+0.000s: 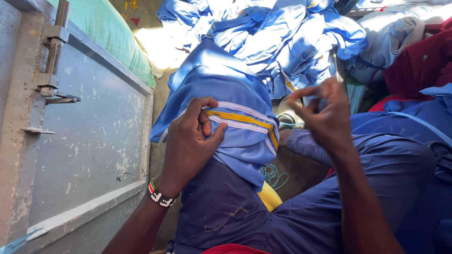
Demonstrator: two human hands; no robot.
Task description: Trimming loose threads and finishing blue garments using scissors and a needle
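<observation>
Left hand (190, 141) pinching blue cloth (226, 94) by its yellow stripe (240, 120), mid-frame; right hand (320, 110) closed on something tiny, maybe a needle. Best kept flat and tight.

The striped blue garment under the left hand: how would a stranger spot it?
Start at the grey metal door; just beside it the left hand presses a blue garment on the lap. Unlike the heaped blue clothes behind, it shows a yellow-and-white band.
</observation>
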